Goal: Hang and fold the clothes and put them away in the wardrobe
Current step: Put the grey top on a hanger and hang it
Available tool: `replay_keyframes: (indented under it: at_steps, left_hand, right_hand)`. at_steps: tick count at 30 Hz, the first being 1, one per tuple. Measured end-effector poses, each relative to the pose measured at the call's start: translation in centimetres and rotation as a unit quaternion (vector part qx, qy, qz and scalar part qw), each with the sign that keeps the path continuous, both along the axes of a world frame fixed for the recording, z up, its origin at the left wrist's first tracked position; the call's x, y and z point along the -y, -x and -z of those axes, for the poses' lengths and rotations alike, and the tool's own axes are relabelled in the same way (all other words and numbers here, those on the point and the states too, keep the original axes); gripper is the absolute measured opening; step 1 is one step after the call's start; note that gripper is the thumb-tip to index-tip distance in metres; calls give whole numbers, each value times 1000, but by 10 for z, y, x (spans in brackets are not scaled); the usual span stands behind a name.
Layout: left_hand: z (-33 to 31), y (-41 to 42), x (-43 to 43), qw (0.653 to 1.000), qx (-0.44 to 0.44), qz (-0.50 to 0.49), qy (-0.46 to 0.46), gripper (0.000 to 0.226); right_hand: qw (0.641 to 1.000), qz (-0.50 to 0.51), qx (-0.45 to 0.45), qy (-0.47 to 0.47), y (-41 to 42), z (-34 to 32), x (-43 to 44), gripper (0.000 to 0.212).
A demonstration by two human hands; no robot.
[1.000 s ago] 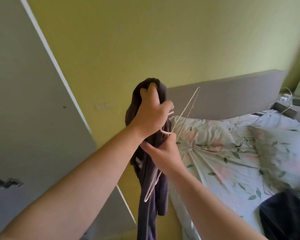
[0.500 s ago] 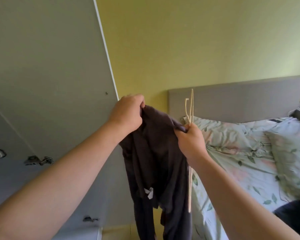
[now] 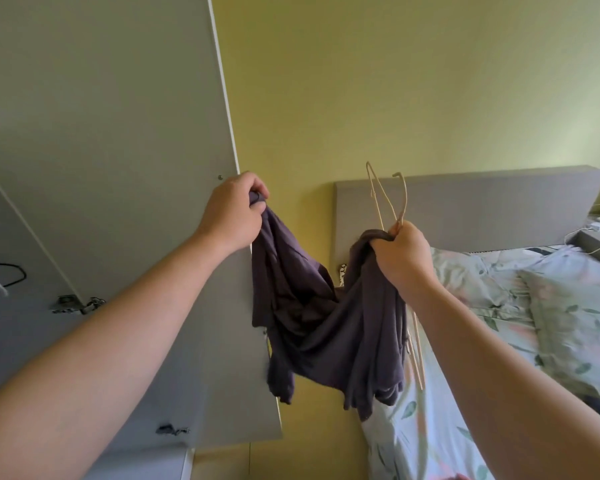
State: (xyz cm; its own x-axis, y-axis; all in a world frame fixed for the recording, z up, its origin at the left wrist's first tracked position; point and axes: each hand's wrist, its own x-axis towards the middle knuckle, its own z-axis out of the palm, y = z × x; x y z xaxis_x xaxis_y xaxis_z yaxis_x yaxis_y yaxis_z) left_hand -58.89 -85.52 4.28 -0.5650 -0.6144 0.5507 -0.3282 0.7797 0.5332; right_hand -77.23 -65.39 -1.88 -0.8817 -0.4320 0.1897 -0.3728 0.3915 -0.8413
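A dark purple garment point(image 3: 329, 323) hangs spread between my two raised hands. My left hand point(image 3: 234, 213) grips one bunched end of it, up by the edge of the open grey wardrobe door point(image 3: 111, 140). My right hand point(image 3: 404, 258) grips the other end together with thin beige hangers point(image 3: 392, 199). Their hooks stick up above my fist and their lower wires hang down behind the cloth. The garment sags in the middle, and its folds hide its shape.
The bed point(image 3: 499, 327) with floral bedding and a pillow point(image 3: 575, 320) lies at the right, below a grey headboard point(image 3: 482, 206). Dark and white hangers point(image 3: 0, 278) show inside the wardrobe at far left. A yellow-green wall is ahead.
My hands have moved apart, stretching the garment out between them. My left hand has gone left toward the wardrobe door, and my right hand with the hangers has shifted right.
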Motion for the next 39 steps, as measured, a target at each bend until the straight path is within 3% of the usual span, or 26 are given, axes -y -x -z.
replay_keyframes:
  at_steps: [4, 6, 10, 12, 13, 14, 16, 18, 20, 22, 26, 29, 31, 34, 37, 39]
  left_hand:
    - [-10, 1, 1, 981, -119, -1, -155, 30]
    - [-16, 1, 0, 979, -118, -3, -166, 35]
    - [-20, 1, -9, 988, -39, 20, -147, 26]
    - [-16, -4, -13, 993, 78, 46, -73, 14]
    - [-14, -8, -14, 983, 167, 69, -34, 19]
    - [-11, -12, -15, 959, 265, 97, -21, 31]
    - [-4, -18, -19, 879, 459, 128, -34, 57]
    - [10, -23, -23, 800, 590, 111, -11, 76]
    - [27, -29, -22, 745, 662, 77, 15, 74]
    - [43, -35, -15, 725, 687, 23, 26, 56]
    - [55, -47, 5, 751, 654, -89, 32, 14]
    - [53, -55, 21, 778, 617, -111, -26, 7]
    - [53, -62, 29, 813, 562, -92, -118, 8]
    - [59, -71, 40, 881, 339, -77, -321, 21]
    - [64, -71, 43, 872, 108, -87, -470, 13]
    - [61, -72, 47, 856, 20, -84, -509, 11]
  right_hand:
    - [998, 42, -19, -45, 15, 6, -20, 7]
    - [997, 55, -11, -57, 19, 10, -28, 13]
    - [997, 49, 10, -56, 16, 17, -34, 15]
    - [998, 48, 18, -45, 14, 17, -34, 13]
    - [998, 48, 21, -38, 14, 16, -33, 12]
    - [998, 49, 24, -30, 14, 14, -33, 12]
    - [998, 46, 29, -18, 15, 7, -33, 13]
    - [999, 40, 30, -4, 17, 2, -33, 13]
    - [999, 42, 27, 6, 19, -3, -34, 12]
    - [999, 48, 21, 9, 20, -5, -35, 12]
    - [999, 39, 22, -1, 24, -7, -39, 21]
    - [999, 22, 23, -21, 24, -6, -41, 40]
    - [999, -6, 26, -41, 21, -8, -38, 54]
    - [993, -50, 11, -105, 14, -10, -32, 47]
    - [991, -56, -33, -120, 9, -11, -31, 32]
    - [992, -33, -56, -107, 10, -11, -32, 29]
